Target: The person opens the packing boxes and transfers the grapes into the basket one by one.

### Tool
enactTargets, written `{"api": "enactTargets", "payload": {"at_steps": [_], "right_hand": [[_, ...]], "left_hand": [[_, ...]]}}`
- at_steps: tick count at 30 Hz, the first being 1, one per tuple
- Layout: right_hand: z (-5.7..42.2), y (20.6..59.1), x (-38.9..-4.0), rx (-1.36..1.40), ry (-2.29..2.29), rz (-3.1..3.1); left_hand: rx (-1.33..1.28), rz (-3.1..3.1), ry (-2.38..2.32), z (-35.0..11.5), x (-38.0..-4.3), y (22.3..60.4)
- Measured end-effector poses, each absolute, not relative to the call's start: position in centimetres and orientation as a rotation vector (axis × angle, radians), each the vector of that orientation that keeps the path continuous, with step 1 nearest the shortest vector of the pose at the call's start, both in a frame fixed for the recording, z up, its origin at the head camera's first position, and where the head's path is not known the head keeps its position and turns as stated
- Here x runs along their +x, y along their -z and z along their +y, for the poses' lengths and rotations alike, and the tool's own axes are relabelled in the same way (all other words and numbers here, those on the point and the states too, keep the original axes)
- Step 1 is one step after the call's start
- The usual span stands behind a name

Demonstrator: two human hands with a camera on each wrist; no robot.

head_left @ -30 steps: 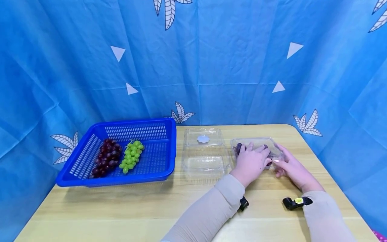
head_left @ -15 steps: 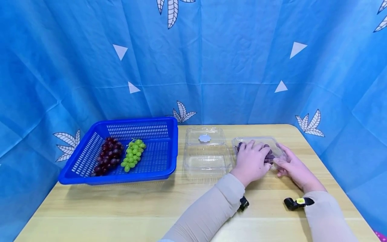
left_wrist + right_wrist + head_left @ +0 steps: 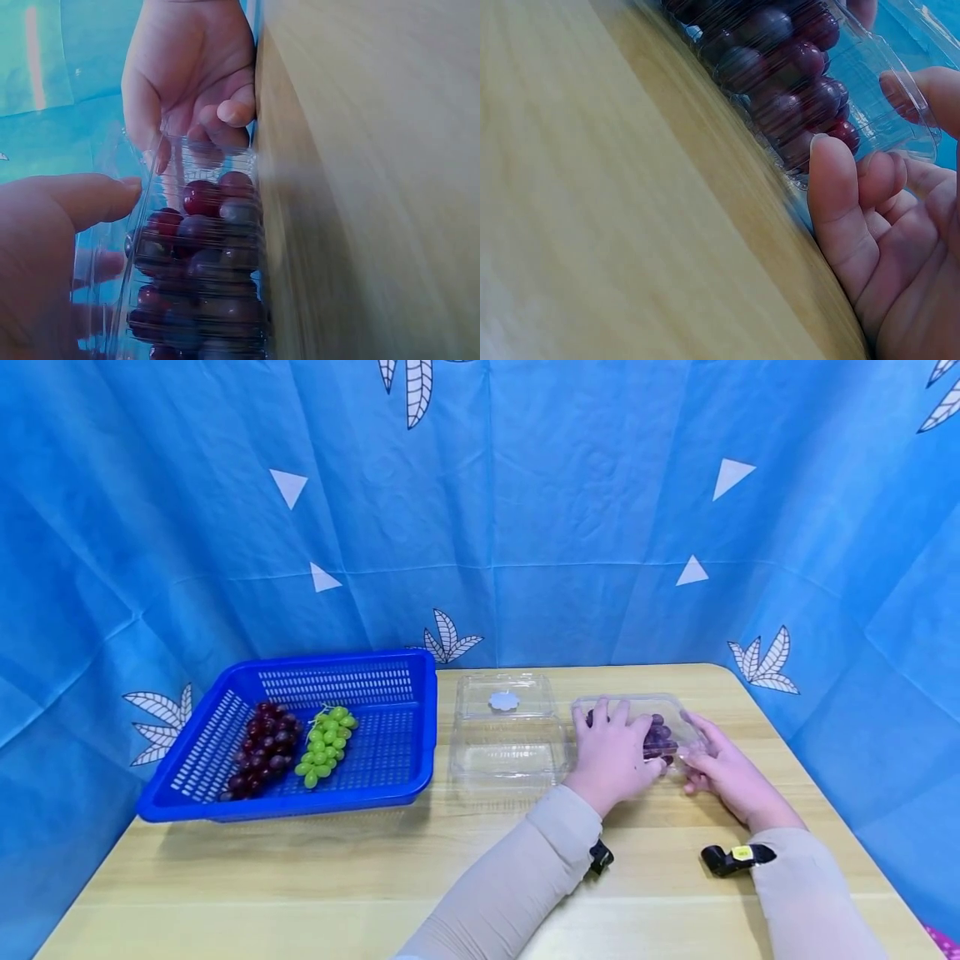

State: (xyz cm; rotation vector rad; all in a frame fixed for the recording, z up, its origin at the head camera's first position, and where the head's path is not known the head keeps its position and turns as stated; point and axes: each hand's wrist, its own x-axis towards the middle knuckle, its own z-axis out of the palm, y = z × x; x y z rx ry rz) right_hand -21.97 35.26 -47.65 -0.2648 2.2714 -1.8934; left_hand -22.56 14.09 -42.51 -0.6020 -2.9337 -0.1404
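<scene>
A clear plastic fruit box (image 3: 667,702) with dark purple grapes (image 3: 657,735) inside sits at the right of the table. My left hand (image 3: 609,750) lies over its left part, fingers spread across the grapes. In the left wrist view, the left thumb (image 3: 101,201) is extended at the box's near edge, and other fingers show blurred through the plastic. My right hand (image 3: 729,772) holds the box's right end. In the right wrist view, the right thumb (image 3: 915,91) is at the rim while curled fingers (image 3: 836,187) meet the end wall. Some grapes are hidden under the left hand.
A blue plastic basket (image 3: 427,777) at the left holds red grapes (image 3: 264,750) and green grapes (image 3: 327,745). Between basket and box lies another clear clamshell (image 3: 510,752), its lid folded back. A blue curtain (image 3: 585,510) hangs behind the wooden table (image 3: 300,893).
My left hand has shifted slightly left and its fingers have spread, so more of the dark grapes show. The right hand keeps its place at the box's end.
</scene>
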Motion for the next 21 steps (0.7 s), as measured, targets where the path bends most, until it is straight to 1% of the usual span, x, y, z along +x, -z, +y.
{"api": "enactTargets", "payload": {"at_steps": [4,21], "right_hand": [[35.17,47.6,-21.93,-0.256,1.896,2.275],[35.15,47.31,-21.96,-0.264,1.869,2.302]], "left_hand": [[-0.553,-2.957,0.175,14.0,-22.43,42.33],[-0.524,-2.978,0.22,13.67,-22.17,41.92]]}}
